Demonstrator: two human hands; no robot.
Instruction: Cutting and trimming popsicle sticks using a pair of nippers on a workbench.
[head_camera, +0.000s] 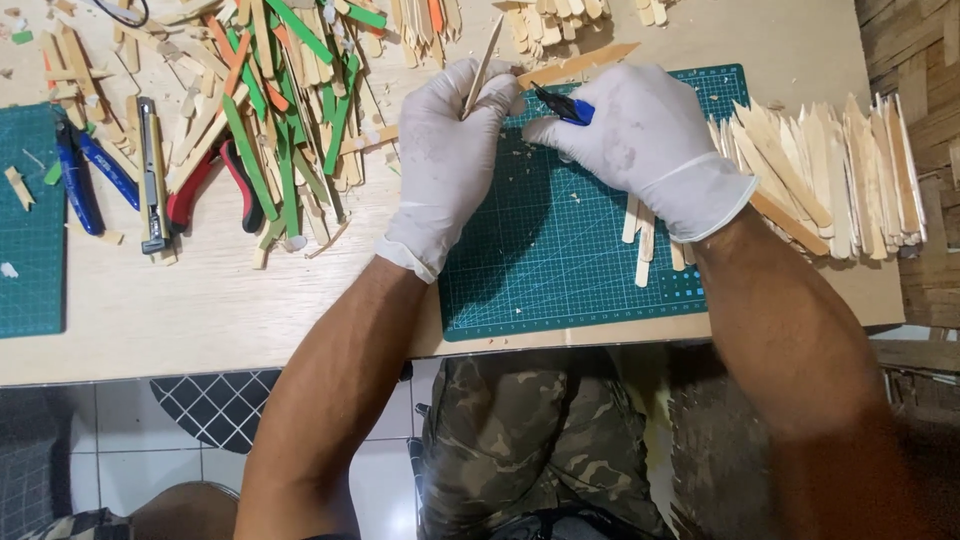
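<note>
Both hands wear white gloves over a green cutting mat (560, 260). My left hand (445, 160) pinches a thin plain wooden stick (484, 62) that points up and away. My right hand (640, 135) grips a small cutter with a blue handle and dark tip (560, 104), its point aimed at the stick near the left fingers. A longer wooden stick (585, 62) lies across the mat's top edge behind the hands.
A heap of plain, green and orange sticks (280, 110) lies to the left with red-handled pliers (200, 190), a utility knife (152, 170) and blue-handled pliers (85, 175). Pointed cut sticks (830, 170) pile at the right. A second green mat (30, 230) is far left.
</note>
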